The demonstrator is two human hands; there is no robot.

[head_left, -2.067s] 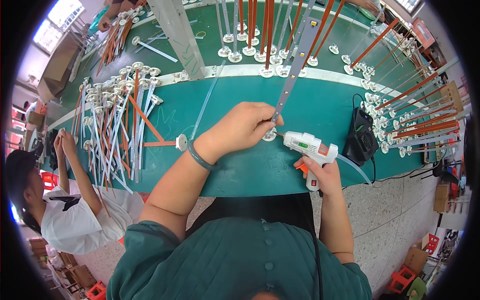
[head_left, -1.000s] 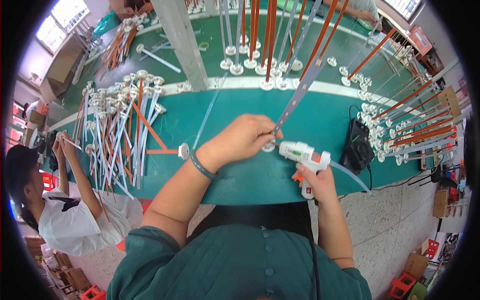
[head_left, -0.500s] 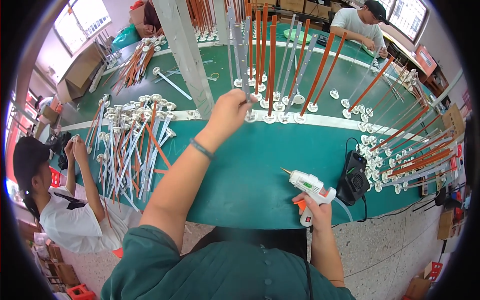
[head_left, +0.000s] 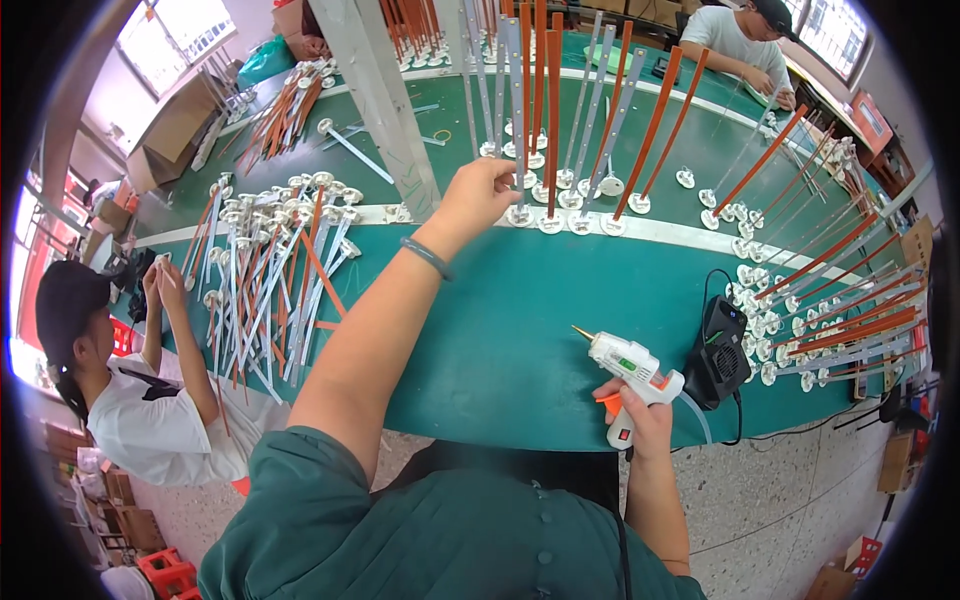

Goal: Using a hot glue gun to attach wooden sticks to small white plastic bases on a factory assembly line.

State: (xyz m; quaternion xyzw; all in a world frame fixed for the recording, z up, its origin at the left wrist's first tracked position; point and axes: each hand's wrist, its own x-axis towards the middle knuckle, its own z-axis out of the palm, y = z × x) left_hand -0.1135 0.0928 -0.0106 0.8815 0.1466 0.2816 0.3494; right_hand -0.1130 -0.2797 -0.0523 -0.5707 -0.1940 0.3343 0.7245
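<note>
My left hand (head_left: 478, 198) reaches across the green table, its fingers closed around the lower part of a silver strip (head_left: 515, 110). This strip stands upright on a round white base, at the left end of a row of strips on the white line. In my right hand (head_left: 645, 420) is a white hot glue gun (head_left: 622, 358) with an orange trigger. Its brass nozzle points up and to the left over the table. Just beyond my left hand, several orange strips (head_left: 553, 120) and silver strips stand on white bases.
A black device with a round grille (head_left: 722, 355) stands right of the glue gun. A heap of strips with white bases (head_left: 285, 260) lies left. More standing strips (head_left: 850, 310) crowd the right side. A white post (head_left: 375, 100) rises ahead. Co-workers sit at left (head_left: 150, 400) and far right (head_left: 740, 45).
The view has shifted slightly. The silver strip at my left hand has straightened up, its base now in line with the row. My right hand keeps the glue gun in nearly the same place.
</note>
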